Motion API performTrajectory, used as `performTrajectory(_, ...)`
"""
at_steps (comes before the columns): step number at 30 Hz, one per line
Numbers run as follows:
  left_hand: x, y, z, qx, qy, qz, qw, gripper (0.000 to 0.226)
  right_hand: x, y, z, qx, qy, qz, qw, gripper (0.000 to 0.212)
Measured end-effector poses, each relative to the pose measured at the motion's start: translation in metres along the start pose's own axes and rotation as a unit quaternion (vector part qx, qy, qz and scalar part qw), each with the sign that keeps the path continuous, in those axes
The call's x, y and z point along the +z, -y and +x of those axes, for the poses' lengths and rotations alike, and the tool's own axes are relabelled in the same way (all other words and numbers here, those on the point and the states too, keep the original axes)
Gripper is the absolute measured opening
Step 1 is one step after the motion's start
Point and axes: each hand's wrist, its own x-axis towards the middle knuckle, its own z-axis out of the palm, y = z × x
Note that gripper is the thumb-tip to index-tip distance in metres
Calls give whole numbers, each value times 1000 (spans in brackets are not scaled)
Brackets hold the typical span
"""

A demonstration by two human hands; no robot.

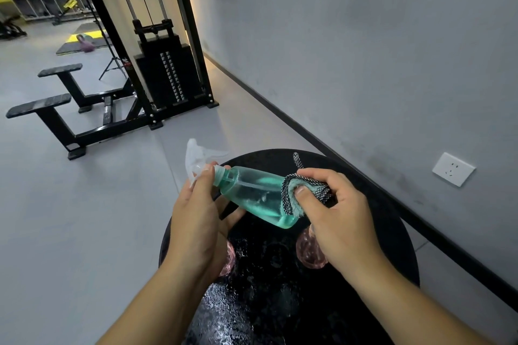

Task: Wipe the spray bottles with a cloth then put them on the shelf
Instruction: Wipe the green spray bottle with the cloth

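Note:
A teal see-through spray bottle [253,193] with a white trigger head lies tilted in the air above a round black table [386,221]. My left hand [196,221] grips its neck just below the trigger. My right hand [333,216] pinches a teal cloth with a black-and-white mesh edge [294,193] against the bottle's lower body. Two pink bottles stand on the table below my hands, one [309,252] under my right hand, the other [227,258] mostly hidden by my left wrist.
The black tabletop is glossy and speckled with wet spots. A grey wall with a white socket [453,168] runs along the right. A black cable weight machine [165,75] and its foot bars stand on the grey floor at the left.

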Motion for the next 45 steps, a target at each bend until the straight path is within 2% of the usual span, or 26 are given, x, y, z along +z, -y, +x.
performTrajectory(5,-1,-1,1,13,10,-7,1000,23,-2,-2,1,-5,11,3,1000,25)
performTrajectory(14,-11,-1,5,-34,27,16,999,22,-4,-3,7,-3,5,-19,1000,27)
performTrajectory(20,-10,-1,2,-34,60,14,998,21,-5,10,11,-76,-20,-42,996,33)
performTrajectory(24,-6,5,-4,-7,93,52,994,21,4,18,7,-144,43,-77,986,27)
performTrajectory(28,-5,6,-8,15,127,81,988,26,11,19,4,-210,78,-184,957,25)
performTrajectory(34,-8,3,-3,28,113,89,989,27,-9,14,16,-101,84,-196,972,21)
performTrajectory(41,-5,11,-8,26,150,115,982,33,-2,25,12,-154,105,-203,961,21)
performTrajectory(45,-7,9,-6,38,161,117,979,35,-14,20,22,-95,100,-221,966,18)
